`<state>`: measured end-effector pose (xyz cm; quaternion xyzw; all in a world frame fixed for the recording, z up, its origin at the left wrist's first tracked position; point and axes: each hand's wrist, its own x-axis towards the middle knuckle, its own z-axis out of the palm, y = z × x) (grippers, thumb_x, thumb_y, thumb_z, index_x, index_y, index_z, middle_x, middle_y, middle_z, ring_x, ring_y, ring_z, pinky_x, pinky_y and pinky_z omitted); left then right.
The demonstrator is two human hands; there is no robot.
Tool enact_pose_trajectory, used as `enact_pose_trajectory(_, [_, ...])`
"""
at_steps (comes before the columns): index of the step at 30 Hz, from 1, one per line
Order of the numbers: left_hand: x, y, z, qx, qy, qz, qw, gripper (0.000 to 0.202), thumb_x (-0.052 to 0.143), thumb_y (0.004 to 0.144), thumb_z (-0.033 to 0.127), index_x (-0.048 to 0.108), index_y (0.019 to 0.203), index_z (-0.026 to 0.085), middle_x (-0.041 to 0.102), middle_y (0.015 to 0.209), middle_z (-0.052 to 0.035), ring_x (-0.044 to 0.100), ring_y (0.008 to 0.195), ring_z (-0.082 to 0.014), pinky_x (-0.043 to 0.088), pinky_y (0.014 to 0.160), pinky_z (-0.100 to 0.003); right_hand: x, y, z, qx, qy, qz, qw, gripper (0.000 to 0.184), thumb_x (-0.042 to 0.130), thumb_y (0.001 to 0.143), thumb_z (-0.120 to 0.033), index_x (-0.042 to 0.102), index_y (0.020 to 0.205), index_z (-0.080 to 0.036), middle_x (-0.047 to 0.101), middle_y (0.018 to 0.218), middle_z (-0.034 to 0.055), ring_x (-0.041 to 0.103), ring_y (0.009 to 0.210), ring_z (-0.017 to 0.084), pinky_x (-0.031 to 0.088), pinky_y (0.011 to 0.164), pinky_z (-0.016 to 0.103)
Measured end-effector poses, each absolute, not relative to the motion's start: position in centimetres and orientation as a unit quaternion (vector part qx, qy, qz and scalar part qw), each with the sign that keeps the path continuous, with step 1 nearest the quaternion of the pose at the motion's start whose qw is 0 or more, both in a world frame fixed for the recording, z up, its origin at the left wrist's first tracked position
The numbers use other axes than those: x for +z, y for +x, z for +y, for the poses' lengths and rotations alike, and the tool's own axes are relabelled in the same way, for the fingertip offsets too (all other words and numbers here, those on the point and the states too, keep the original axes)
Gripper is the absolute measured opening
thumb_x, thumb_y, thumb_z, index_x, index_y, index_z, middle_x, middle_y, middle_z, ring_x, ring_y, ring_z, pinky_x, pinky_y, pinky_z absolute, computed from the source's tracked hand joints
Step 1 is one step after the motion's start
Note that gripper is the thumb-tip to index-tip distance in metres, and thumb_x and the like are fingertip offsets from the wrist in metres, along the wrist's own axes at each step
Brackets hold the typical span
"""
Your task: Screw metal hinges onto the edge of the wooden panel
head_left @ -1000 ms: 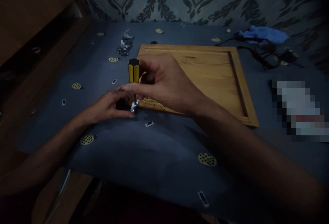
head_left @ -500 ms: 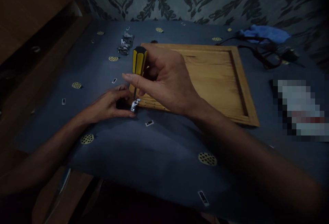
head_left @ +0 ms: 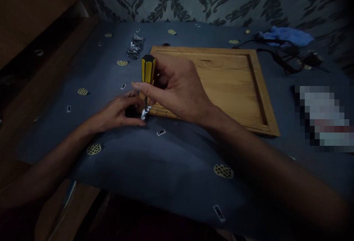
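Note:
My right hand (head_left: pixel 177 91) is closed around a screwdriver (head_left: pixel 148 69) with a yellow and black handle. It stands nearly upright, and its shaft points down at a small shiny metal hinge (head_left: pixel 144 113). The hinge sits at the near left corner of a framed wooden panel (head_left: pixel 229 86), which lies on the cloth. My left hand (head_left: pixel 120 112) grips the hinge at that corner, thumb in front and fingers behind. The exact contact of its fingertips is hidden. Small dark holes run along the panel's near edge.
More metal hinges (head_left: pixel 135 47) lie behind the panel's left side. Eyeglasses (head_left: pixel 287 58) and a crumpled blue glove or cloth (head_left: pixel 286 36) rest at the back right. A pixelated object (head_left: pixel 326 119) lies at the right. Blue patterned cloth (head_left: pixel 166 167) covers the surface.
The screwdriver handle has moved slightly left and down with my right hand. My left hand and the panel have stayed almost where they were.

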<state>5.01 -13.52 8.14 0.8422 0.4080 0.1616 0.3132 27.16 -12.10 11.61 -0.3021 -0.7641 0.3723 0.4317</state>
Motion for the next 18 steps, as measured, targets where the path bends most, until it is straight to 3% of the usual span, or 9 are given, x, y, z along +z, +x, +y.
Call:
enact_pose_trajectory(11, [7.8, 5.0, -13.6, 0.173, 0.842, 0.404, 0.314, 0.059, 0.072, 0.085, 0.076, 0.074, 0.107, 0.021, 0.069, 0.107, -0.0046, 0.063, 0.1, -0.024, 0.052, 0.094, -0.037, 12.5, 28.3, -12.0, 0.386, -0.273, -0.799, 0.372, 0.018, 0.072, 0.098, -0.034, 0.061, 0.088, -0.024, 0.066, 0.083, -0.0004, 0.067, 0.088, 0.02, 0.059, 0.074, 0.031])
enact_pose_trajectory(18, [7.5, 4.9, -13.5, 0.165, 0.842, 0.409, 0.312, 0.062, 0.072, 0.085, 0.077, 0.075, 0.113, 0.022, 0.066, 0.107, -0.0055, 0.063, 0.098, -0.0249, 0.052, 0.086, -0.037, 13.0, 29.2, -11.3, 0.423, -0.23, -0.814, 0.325, 0.014, 0.072, 0.099, -0.031, 0.067, 0.089, -0.022, 0.071, 0.081, -0.0006, 0.069, 0.078, 0.017, 0.06, 0.073, 0.032])
